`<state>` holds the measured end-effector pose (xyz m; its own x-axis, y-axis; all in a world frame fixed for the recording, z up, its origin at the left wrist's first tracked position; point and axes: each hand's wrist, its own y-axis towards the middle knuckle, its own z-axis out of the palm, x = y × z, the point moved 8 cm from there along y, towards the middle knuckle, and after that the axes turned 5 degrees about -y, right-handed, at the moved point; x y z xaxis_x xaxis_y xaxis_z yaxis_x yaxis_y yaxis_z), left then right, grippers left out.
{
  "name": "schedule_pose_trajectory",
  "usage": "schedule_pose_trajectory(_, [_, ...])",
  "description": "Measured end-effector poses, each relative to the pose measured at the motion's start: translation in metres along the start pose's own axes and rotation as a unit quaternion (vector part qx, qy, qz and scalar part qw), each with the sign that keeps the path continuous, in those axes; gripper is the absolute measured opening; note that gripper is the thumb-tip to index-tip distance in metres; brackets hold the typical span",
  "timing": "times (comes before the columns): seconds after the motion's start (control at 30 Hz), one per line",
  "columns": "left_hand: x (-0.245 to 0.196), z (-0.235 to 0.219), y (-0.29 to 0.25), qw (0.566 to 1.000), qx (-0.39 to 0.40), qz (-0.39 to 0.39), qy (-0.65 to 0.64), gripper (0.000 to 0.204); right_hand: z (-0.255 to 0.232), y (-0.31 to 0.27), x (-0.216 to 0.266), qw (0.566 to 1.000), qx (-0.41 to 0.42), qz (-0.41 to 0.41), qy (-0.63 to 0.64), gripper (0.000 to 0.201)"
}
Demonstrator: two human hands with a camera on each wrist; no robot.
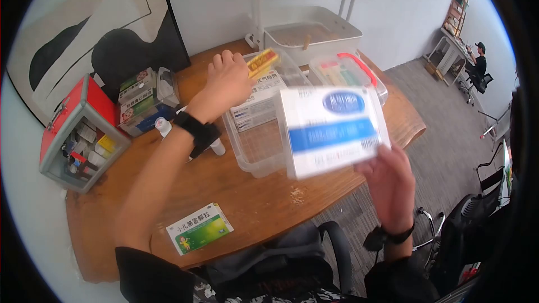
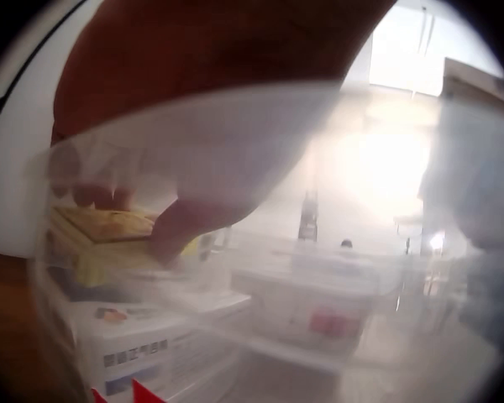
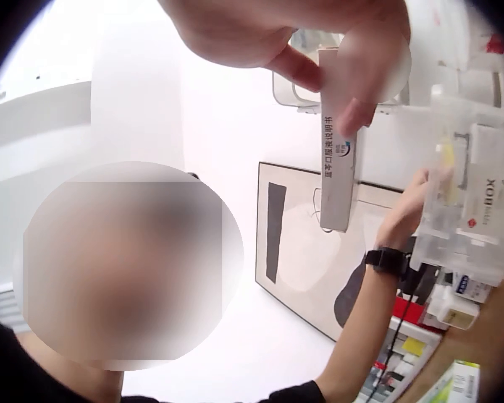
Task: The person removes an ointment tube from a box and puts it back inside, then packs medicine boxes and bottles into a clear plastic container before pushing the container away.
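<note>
Above the near edge of the wooden table (image 1: 236, 191), a white medicine box with a blue band (image 1: 331, 129) is held up in the right hand (image 1: 390, 182). Fingers and thumb pinch its lower right corner, and the right wrist view shows it edge-on (image 3: 338, 143), so it is a thin, flat carton. Its long axis runs roughly left to right, tilted slightly, with its broad face turned toward the person. Just behind and to its left sits a clear plastic bin (image 1: 255, 151) holding other white boxes. The right hand is the nearer one to the blue-banded box.

Over the bin's far corner, the left hand (image 1: 227, 81) has its fingers curled around a small yellow box (image 1: 262, 63); the left wrist view shows that yellow box (image 2: 109, 227) under the fingertips, seen through clear plastic.

Farther left stand a red-lidded case (image 1: 78, 134) and stacked cartons. A green and white box (image 1: 199, 228) lies flat near the table's front edge.
</note>
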<state>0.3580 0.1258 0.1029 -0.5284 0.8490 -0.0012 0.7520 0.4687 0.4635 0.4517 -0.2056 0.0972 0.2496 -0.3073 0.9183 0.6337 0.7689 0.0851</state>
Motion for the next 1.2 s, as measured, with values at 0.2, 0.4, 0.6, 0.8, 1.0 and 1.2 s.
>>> schedule_pose_trajectory(0.2, [0.032,-0.087,-0.006,0.946,-0.013,-0.16,-0.281,0.057,0.057,0.09,0.001,0.989,0.121,0.072,-0.04,0.039])
schedule_pose_trajectory(0.4, [0.035,-0.086,-0.026,0.913,0.018,-0.156,-0.376,0.057,0.097,0.134,-0.044,0.962,0.183,0.148,-0.141,0.038])
schedule_pose_trajectory(0.6, [0.018,-0.076,-0.047,0.917,0.068,-0.161,-0.359,0.059,0.099,0.147,-0.063,0.945,0.188,0.14,-0.226,0.05])
schedule_pose_trajectory(0.8, [0.03,-0.074,-0.059,0.909,0.06,-0.154,-0.382,0.06,0.106,0.125,-0.058,0.9,0.191,0.105,-0.377,0.044])
schedule_pose_trajectory(1.0, [0.035,-0.08,-0.066,0.904,0.059,-0.15,-0.396,0.057,0.136,0.142,-0.078,0.827,0.319,0.093,-0.452,0.042])
schedule_pose_trajectory(1.2, [0.022,-0.091,-0.073,0.918,0.015,-0.075,-0.39,0.05,0.116,0.127,-0.013,0.885,0.246,-0.065,-0.39,0.025])
